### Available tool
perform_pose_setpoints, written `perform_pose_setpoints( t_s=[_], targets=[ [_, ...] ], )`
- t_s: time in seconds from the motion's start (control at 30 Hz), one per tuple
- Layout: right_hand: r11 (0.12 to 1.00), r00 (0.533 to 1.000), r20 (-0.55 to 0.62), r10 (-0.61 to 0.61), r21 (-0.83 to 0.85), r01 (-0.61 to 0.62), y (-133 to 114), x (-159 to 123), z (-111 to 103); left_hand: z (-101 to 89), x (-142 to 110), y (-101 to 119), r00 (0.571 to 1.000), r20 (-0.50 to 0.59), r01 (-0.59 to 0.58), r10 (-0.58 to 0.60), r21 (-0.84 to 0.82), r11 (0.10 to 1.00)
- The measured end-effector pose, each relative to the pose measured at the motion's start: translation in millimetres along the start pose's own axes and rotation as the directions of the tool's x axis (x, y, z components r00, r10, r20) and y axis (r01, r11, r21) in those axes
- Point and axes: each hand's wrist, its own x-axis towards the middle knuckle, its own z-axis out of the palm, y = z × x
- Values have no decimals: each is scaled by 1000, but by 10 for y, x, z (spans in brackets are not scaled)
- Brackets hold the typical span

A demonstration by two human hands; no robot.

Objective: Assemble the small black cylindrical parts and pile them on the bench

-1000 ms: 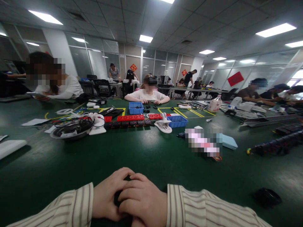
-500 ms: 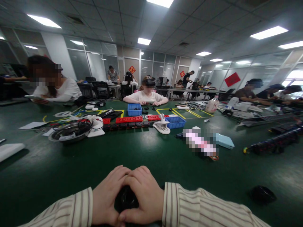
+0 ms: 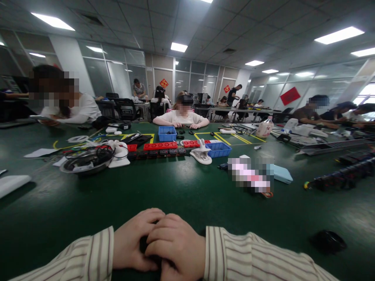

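My left hand [image 3: 135, 240] and my right hand [image 3: 177, 244] are together near the front edge of the green table [image 3: 102, 207]. Both are closed, with the fingers curled and the right overlapping the left. Between them only a dark sliver of a black glossy object [image 3: 143, 244] shows; its shape is mostly hidden, so I cannot tell its kind. Off to the right of my right sleeve lies another black, rounded, shiny piece [image 3: 328, 241], apart from both hands.
Farther back are red socket strips [image 3: 160, 145], two blue bins [image 3: 217, 149], a white clip base [image 3: 201, 153] and a metal bowl of cables [image 3: 84, 166]. A light-blue case [image 3: 279, 173] lies right of centre. A person [image 3: 181, 115] sits across the table.
My right hand has shifted over the left and its fingers have curled further. The gap between the hands has narrowed, covering most of the black object. The view has tilted slightly.
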Motion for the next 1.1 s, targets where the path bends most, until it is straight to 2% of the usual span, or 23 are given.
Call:
perform_pose_setpoints(
  t_s=[0.07,0.17,0.27,0.33,0.4,0.53,0.67,0.77,0.9,1.0,1.1],
  targets=[
    [999,999,27,-34,15,33,21,-6,1,21,-16,-38,1000,6,-5,5,-11,1000],
    [999,997,61,-43,35,41,35,-19,-6,34,-38,-45,998,-31,52,-53,-59,997],
    [998,998,-63,0,57,4,35,-28,-7,13,-45,-23,997,-53,49,-52,-71,996],
    [997,985,-157,65,52,-57,39,-35,12,-2,-44,-6,996,-78,37,-40,-49,998],
    [989,970,-192,149,26,-146,49,-46,50,-1,-43,17,992,-115,56,-57,-8,998],
    [956,949,-158,272,-69,-285,56,-69,128,51,-46,92,983,-154,110,-96,92,990],
    [937,939,-128,319,-105,-333,5,-60,108,77,-40,136,984,-136,129,-112,119,985],
    [960,961,-98,258,-86,-266,-27,-39,56,56,-23,92,995,-83,69,-63,76,995],
    [997,997,24,69,-23,-69,-9,-30,10,32,0,-7,999,-21,25,-25,-18,1000],
    [995,990,101,-99,35,96,30,-47,-1,35,5,-48,999,-20,32,-33,-47,998],
    [983,979,103,-178,50,174,59,-71,4,40,-9,-56,999,-7,46,-47,-67,997]
  ],
)
